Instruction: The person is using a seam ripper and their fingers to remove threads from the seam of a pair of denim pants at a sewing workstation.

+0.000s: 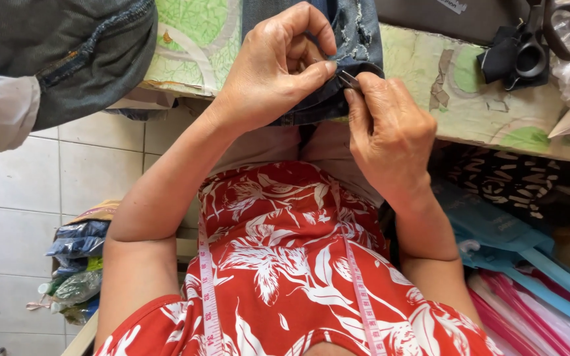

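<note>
Bright even daylight, soft shadows, sharp focus

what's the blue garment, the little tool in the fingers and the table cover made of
Blue garment: looks like denim, going by its faded weave, frayed edge and thick seams. Small tool pinched by the right hand, with the left hand gripping the cloth: probably metal, grey and shiny. Table cover: seems to be printed plastic or oilcloth, glossy, worn and torn in patches.

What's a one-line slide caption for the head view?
Both hands, left hand and right hand, pinch a denim hem at the table edge.
</note>
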